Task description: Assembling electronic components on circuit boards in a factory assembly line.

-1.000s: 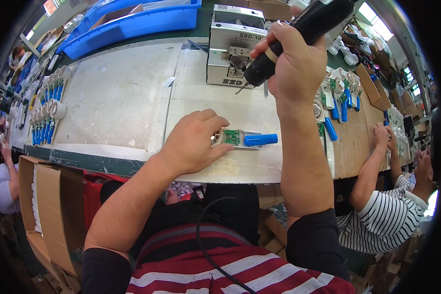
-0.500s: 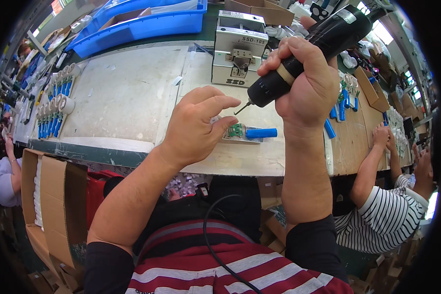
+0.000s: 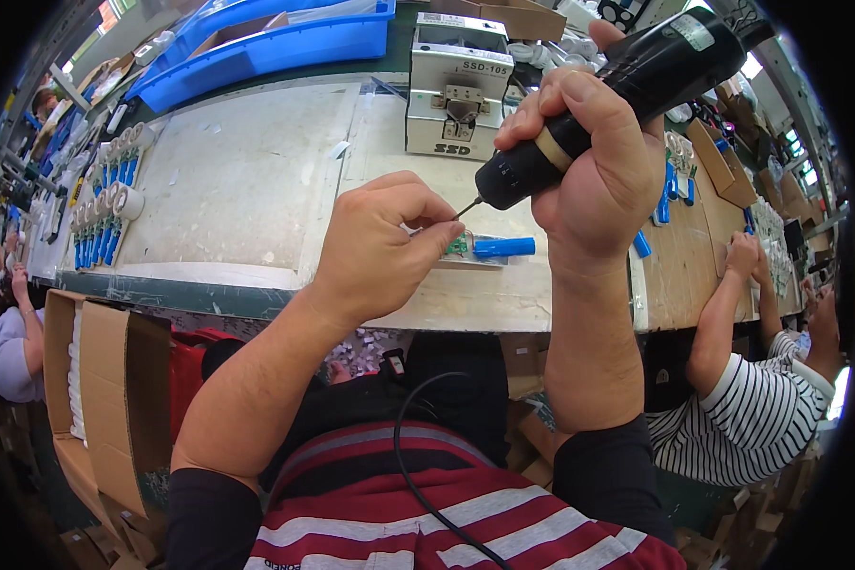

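Left hand [image 3: 382, 233]: thumb and finger pinched together; any held piece hidden.
Right hand [image 3: 600, 161]: wrapped around screwdriver [image 3: 676, 55], upper right.
Board [image 3: 458, 246]: frame centre, on tabletop [image 3: 237, 190], partly covered; blue cell [image 3: 503, 248] just right.
Bit [image 3: 466, 209]: tip at the pinch; work done or left on board, cannot tell.

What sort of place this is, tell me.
Probably an electronics assembly workshop: the right hand holds a black cylindrical power screwdriver near a green circuit board, and rows of round white parts with blue cylinders sit at left.
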Motion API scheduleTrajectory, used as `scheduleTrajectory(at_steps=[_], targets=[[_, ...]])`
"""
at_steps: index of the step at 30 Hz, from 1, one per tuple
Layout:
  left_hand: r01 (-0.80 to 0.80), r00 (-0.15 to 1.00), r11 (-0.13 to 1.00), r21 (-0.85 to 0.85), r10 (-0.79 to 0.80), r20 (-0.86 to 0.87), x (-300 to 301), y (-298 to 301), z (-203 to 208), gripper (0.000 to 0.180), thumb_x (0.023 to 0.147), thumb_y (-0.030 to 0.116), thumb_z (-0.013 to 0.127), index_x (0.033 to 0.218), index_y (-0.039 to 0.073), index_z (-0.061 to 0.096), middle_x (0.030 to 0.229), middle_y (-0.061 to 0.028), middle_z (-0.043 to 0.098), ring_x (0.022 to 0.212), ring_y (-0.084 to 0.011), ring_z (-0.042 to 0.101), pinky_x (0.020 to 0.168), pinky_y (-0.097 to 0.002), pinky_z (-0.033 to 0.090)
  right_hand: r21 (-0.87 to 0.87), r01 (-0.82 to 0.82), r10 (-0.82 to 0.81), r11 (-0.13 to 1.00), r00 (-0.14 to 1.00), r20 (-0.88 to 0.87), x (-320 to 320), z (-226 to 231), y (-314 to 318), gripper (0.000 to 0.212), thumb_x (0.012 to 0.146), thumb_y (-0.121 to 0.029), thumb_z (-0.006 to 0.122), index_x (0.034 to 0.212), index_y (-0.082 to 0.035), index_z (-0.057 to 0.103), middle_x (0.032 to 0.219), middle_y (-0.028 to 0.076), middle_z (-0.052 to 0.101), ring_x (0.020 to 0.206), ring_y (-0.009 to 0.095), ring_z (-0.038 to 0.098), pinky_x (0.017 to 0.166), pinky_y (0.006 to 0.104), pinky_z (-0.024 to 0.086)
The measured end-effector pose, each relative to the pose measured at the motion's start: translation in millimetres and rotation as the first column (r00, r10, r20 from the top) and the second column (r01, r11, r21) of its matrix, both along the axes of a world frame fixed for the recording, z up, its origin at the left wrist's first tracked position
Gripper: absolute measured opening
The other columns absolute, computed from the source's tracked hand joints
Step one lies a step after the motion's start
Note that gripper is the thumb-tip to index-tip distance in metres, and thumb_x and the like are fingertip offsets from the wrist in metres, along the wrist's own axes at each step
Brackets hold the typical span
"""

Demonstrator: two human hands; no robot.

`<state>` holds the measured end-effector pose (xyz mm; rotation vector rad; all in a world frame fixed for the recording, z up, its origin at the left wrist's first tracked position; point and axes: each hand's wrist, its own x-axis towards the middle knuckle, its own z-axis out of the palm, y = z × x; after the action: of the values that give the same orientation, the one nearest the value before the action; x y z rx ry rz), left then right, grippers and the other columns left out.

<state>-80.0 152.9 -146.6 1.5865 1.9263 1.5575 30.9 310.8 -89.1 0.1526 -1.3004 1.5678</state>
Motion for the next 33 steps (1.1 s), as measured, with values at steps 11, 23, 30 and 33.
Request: scheduleTrajectory(at_steps=[11,23,30,33], targets=[[0.103,0.995,0.987,-0.123,-0.104,0.001,-3,6,0,0.014,0.085,0.003,0.087,0.092,0.001,0.074,0.094,-0.0084,0.071,0.084,-0.0205,0.068,0.077,-0.0326,0.052,0.147,-0.234,0.231,0.961,0.972,0.037,8,-12,6,0.054,0.099,-0.011,0.063,0.148,0.006,0.048,0.091,0.013,0.063,0.073,0.024,0.069,0.071,0.042,0.062],[-0.023,0.895,0.949,-0.315,-0.121,-0.429,-13,20,-31,0.027,0.083,0.018,0.089,0.107,0.006,0.083,0.101,-0.0097,0.072,0.102,-0.0325,0.066,0.094,-0.0444,0.052,0.021,-0.129,0.129,0.991,0.991,-0.039,17,-15,6,0.066,0.094,-0.001,0.067,0.154,0.006,0.042,0.082,0.011,0.066,0.06,0.02,0.067,0.056,0.0312,0.056],[-0.009,0.913,0.928,-0.373,-0.144,-0.381,-15,22,-34,0.022,0.086,0.015,0.086,0.106,0.006,0.083,0.098,-0.01,0.071,0.098,-0.0313,0.066,0.09,-0.0426,0.053,0.147,-0.161,0.157,0.976,0.987,0.041,24,-27,24,0.067,0.1,-0.011,0.062,0.16,0.005,0.038,0.089,0.011,0.064,0.072,0.021,0.069,0.068,0.0405,0.062],[0.024,0.94,0.909,-0.417,-0.162,-0.299,-16,22,-33,0.023,0.087,0.015,0.085,0.107,0.005,0.083,0.097,-0.0109,0.071,0.094,-0.0308,0.067,0.088,-0.0418,0.053,0.123,-0.188,0.185,0.975,0.982,0.03,23,-29,22,0.067,0.099,-0.01,0.063,0.16,0.005,0.039,0.089,0.011,0.064,0.072,0.022,0.069,0.068,0.0403,0.062]])
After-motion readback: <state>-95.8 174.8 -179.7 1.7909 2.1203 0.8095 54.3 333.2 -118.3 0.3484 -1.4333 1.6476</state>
